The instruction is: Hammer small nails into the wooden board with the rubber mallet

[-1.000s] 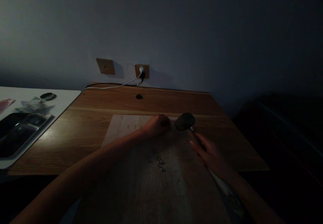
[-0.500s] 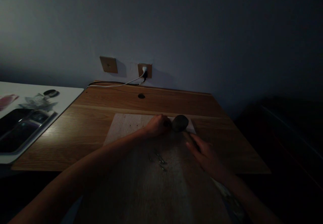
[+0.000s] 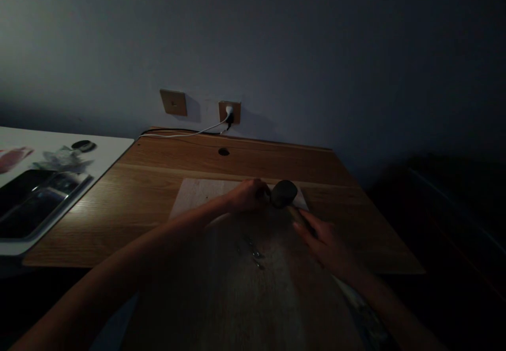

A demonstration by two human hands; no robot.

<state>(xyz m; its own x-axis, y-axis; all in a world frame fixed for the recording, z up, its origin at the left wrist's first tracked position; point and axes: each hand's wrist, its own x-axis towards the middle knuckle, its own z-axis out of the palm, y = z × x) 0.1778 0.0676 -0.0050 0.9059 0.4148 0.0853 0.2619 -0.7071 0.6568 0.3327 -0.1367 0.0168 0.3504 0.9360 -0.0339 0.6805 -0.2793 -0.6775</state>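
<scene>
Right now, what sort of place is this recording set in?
Probably a dim room at home or a small workspace. A wooden desk stands against a plain wall with a socket that has a white cable plugged in. A pale board lies on the desk, with small metal pieces on it.

Matt pale wooden board [image 3: 205, 193] lies on a smooth, grained wooden desk [image 3: 130, 203].

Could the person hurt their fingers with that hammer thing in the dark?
Possibly. The left hand is pinching something small on the pale board, right beside the dark mallet head that the right hand swings, so a slightly off strike could land on those fingers. The room is very dim, which makes aiming harder. The loose little metal pieces lying on the board could also bounce off and get lost.
</scene>
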